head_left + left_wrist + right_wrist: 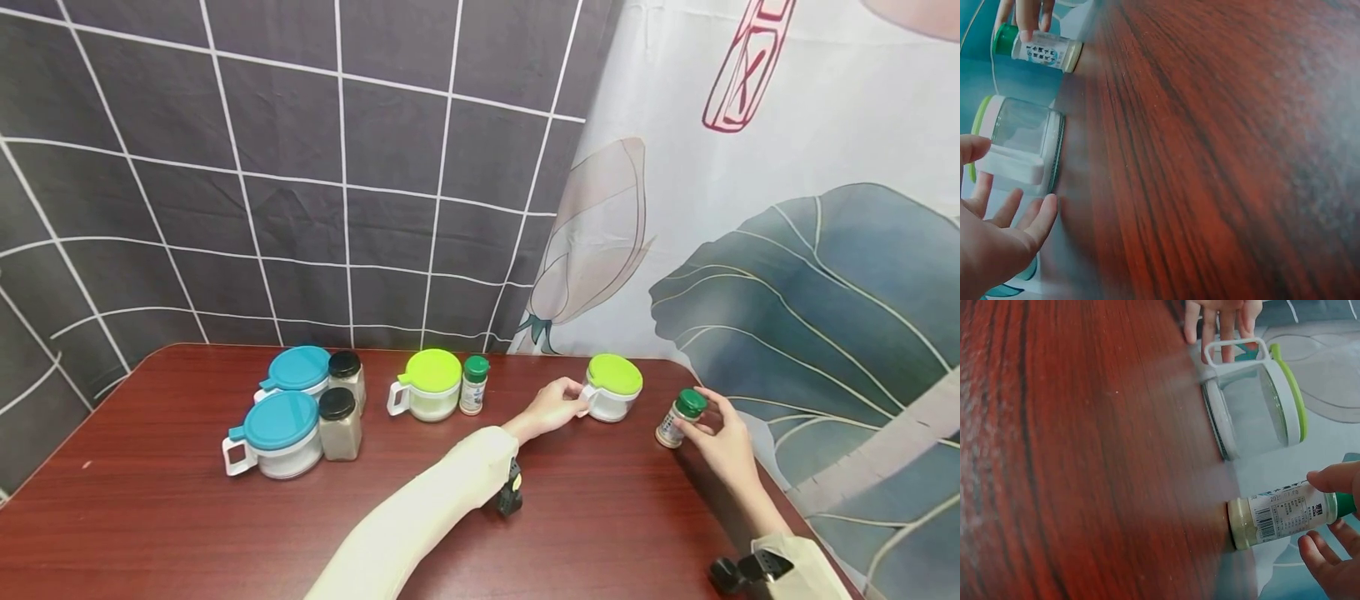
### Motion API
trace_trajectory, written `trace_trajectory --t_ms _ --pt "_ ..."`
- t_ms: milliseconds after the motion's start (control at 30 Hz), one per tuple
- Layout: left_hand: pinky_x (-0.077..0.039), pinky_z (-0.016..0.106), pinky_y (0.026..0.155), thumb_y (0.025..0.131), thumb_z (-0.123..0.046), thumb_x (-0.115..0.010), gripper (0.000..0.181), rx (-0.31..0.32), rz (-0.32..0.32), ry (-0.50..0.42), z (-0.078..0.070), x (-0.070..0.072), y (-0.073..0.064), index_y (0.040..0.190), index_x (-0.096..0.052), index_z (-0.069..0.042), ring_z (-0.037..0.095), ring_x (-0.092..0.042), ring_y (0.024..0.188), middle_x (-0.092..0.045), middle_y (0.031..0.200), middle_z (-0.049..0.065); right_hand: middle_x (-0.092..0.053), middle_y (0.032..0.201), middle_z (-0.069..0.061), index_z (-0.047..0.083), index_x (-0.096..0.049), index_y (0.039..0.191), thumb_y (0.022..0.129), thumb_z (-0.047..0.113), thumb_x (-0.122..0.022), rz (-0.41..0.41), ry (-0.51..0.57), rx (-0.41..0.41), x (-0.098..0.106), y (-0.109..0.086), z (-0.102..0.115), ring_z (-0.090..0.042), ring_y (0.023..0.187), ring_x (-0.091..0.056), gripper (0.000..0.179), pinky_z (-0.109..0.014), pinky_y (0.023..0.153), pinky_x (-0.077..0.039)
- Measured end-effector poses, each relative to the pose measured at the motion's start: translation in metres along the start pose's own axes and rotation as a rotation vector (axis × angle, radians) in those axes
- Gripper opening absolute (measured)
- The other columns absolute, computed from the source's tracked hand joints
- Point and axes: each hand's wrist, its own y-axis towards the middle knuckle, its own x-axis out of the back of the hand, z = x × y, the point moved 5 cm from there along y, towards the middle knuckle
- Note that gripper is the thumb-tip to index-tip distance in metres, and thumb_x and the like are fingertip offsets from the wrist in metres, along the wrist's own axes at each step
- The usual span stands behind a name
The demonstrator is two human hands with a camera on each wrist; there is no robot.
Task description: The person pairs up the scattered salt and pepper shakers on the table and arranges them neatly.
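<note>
My left hand [557,408] is at the white handle of a glass seasoning jar [611,403] with a lime-green lid. Its fingers are spread and fairly straight beside the handle [1013,165], the thumb near the lid side. At the table's right end, my right hand [726,442] pinches a small seasoning bottle [1285,514] near its green cap [691,403], thumb on one side and fingers on the other. The bottle has a printed label with a barcode and stands close to the tabletop, right of the jar.
Another lime-lidded jar [431,392] stands mid-table beside a second green-capped bottle [472,392]. On the left are two blue-lidded jars [281,425] and two black-capped square bottles [341,437]. A grid-patterned cloth [300,208] and a floral curtain [750,292] hang behind the reddish-brown table [585,533].
</note>
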Motion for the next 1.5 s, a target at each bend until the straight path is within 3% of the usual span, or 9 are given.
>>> trace_trajectory --t_ms 333,600,867,1000,1167,1300,1500 --pt "-0.049 0.017 0.085 0.088 -0.017 -0.064 0.031 -0.023 0.080 0.023 0.000 -0.003 -0.003 0.112 -0.056 0.001 0.020 -0.064 0.110 -0.061 0.113 0.013 -0.056 0.109 -0.028 -0.008 -0.043 0.130 0.081 -0.001 -0.072 0.021 0.001 -0.036 -0.002 -0.001 0.001 0.024 0.080 -0.043 0.057 0.002 0.067 -0.040" --pt "-0.048 0.018 0.080 0.091 -0.029 -0.064 0.029 -0.001 0.019 0.012 0.003 0.002 -0.006 0.101 -0.055 -0.004 0.017 -0.065 0.103 -0.064 0.107 0.011 -0.056 0.111 -0.028 -0.008 -0.041 0.129 0.081 0.002 -0.072 0.024 -0.018 -0.050 -0.003 0.000 -0.004 0.025 0.080 -0.042 0.059 0.002 0.067 -0.038" --pt "-0.040 0.019 0.071 0.093 -0.033 -0.060 0.027 -0.026 -0.067 0.025 0.002 0.012 -0.010 0.097 -0.054 -0.007 0.014 -0.053 0.085 -0.065 0.095 0.009 -0.057 0.104 -0.021 -0.006 -0.043 0.124 0.078 0.002 -0.075 -0.025 -0.027 -0.043 -0.002 0.002 -0.003 0.023 0.076 -0.046 0.056 0.000 0.064 -0.041" --pt "-0.042 0.020 0.074 0.093 -0.029 -0.060 0.022 -0.060 -0.123 0.023 0.000 0.014 -0.011 0.097 -0.054 -0.008 0.018 -0.060 0.090 -0.070 0.099 0.010 -0.058 0.103 -0.019 -0.005 -0.046 0.121 0.076 0.002 -0.077 -0.059 -0.040 -0.044 0.000 0.004 -0.002 0.023 0.073 -0.046 0.055 0.001 0.064 -0.040" --pt "-0.046 0.023 0.085 0.093 -0.023 -0.061 0.023 -0.110 -0.158 0.022 -0.002 0.014 -0.012 0.109 -0.059 -0.007 0.022 -0.066 0.108 -0.071 0.111 0.012 -0.061 0.102 -0.023 -0.005 -0.048 0.119 0.075 0.003 -0.078 -0.073 -0.064 -0.042 0.001 0.002 0.000 0.024 0.072 -0.045 0.055 0.001 0.062 -0.039" --pt "-0.048 0.023 0.084 0.092 -0.021 -0.063 0.021 -0.126 -0.191 0.021 0.000 0.015 -0.013 0.108 -0.062 -0.007 0.023 -0.067 0.106 -0.072 0.108 0.012 -0.061 0.103 -0.025 -0.005 -0.048 0.119 0.075 0.005 -0.079 -0.064 -0.078 -0.033 0.000 0.001 0.000 0.025 0.073 -0.044 0.055 0.001 0.062 -0.038" --pt "-0.047 0.021 0.079 0.089 -0.022 -0.066 0.016 -0.095 -0.233 0.003 0.006 0.018 -0.015 0.096 -0.066 -0.008 0.021 -0.068 0.100 -0.074 0.102 0.009 -0.060 0.102 -0.020 -0.002 -0.048 0.118 0.075 0.006 -0.079 -0.050 -0.090 -0.023 -0.001 0.001 -0.004 0.024 0.074 -0.045 0.054 0.002 0.063 -0.039"
